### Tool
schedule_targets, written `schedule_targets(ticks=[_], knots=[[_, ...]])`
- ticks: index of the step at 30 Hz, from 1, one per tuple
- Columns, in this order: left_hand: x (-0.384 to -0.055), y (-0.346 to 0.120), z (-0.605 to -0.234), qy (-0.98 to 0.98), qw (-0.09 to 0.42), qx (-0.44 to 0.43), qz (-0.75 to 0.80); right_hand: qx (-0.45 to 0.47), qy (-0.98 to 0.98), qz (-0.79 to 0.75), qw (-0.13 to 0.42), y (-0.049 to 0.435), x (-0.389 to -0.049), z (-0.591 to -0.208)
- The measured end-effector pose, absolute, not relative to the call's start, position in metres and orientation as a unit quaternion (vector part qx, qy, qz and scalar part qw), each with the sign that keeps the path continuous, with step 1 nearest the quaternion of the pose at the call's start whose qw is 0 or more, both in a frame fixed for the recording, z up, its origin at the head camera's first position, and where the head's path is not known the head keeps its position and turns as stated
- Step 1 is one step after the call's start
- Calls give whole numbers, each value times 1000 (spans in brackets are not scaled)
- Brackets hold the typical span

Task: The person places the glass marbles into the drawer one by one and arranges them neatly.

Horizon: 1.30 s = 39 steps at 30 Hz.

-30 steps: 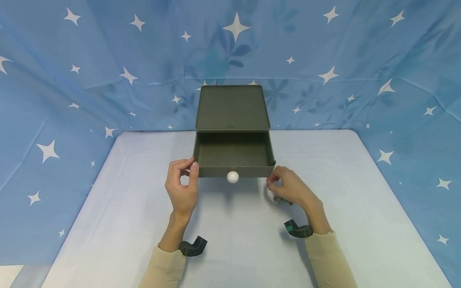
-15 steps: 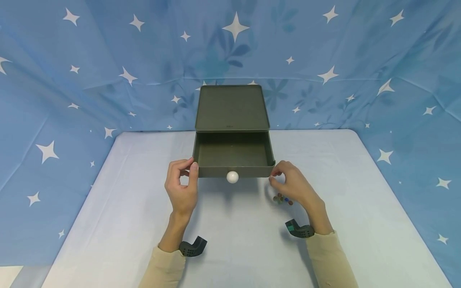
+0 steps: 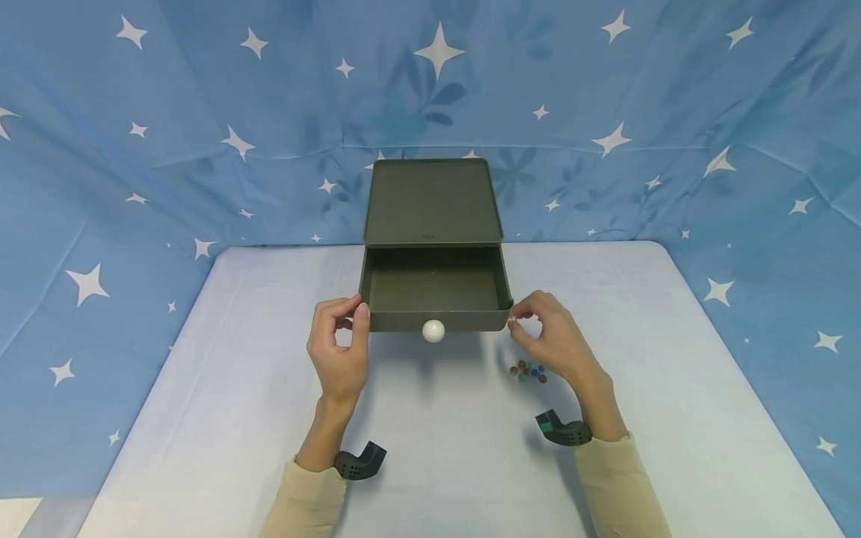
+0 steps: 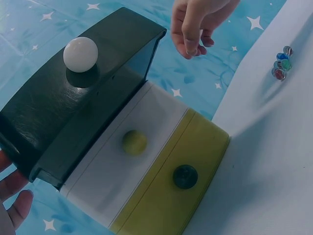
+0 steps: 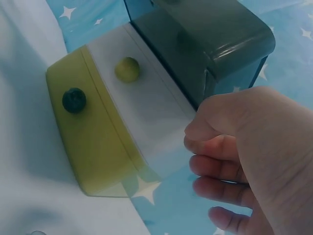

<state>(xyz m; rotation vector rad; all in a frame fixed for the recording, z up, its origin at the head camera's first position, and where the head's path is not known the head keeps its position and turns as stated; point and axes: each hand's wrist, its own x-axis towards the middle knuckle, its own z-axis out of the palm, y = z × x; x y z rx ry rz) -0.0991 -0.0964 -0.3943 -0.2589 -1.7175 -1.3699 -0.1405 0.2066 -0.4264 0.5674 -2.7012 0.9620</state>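
A small desktop drawer cabinet [image 3: 430, 202] stands at the back of the table, its dark green top drawer [image 3: 464, 323] pulled out. The drawer has a white round knob [image 3: 433, 331] and a bare floor. My left hand [image 3: 339, 359] holds the drawer's left front corner, thumb in front. By the right front corner, outside the drawer, is my right hand [image 3: 554, 336], thumb and index finger pinched together. A small pale glint, apparently a glass marble [image 3: 513, 319], shows at those fingertips. Several glass marbles [image 3: 528, 370] lie on the table below that hand.
Beneath the pulled drawer are a shut white drawer [image 4: 112, 166] with a yellow-green knob and a shut yellow drawer [image 4: 205, 142] with a dark green knob. A white cloth covers the table [image 3: 430, 463]. Blue star-patterned curtain [image 3: 269, 97] hangs behind and at the sides.
My right hand has risen slightly away from the marbles and shifted right, along the drawer's right front corner; more marbles show under it. The left hand and drawer have stayed put.
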Motion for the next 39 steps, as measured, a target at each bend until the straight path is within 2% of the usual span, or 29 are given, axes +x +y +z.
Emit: schedule_targets(ticks=[25, 34, 39], knots=[[-100, -96, -395, -691, 455, -103, -552, 216, -884, 341, 236, 206, -136, -415], [-114, -105, -423, -695, 454, -97, -550, 234, -847, 372, 299, 205, -135, -408], [-108, -101, -411, -692, 455, -101, -551, 233, -834, 381, 324, 202, -131, -403]])
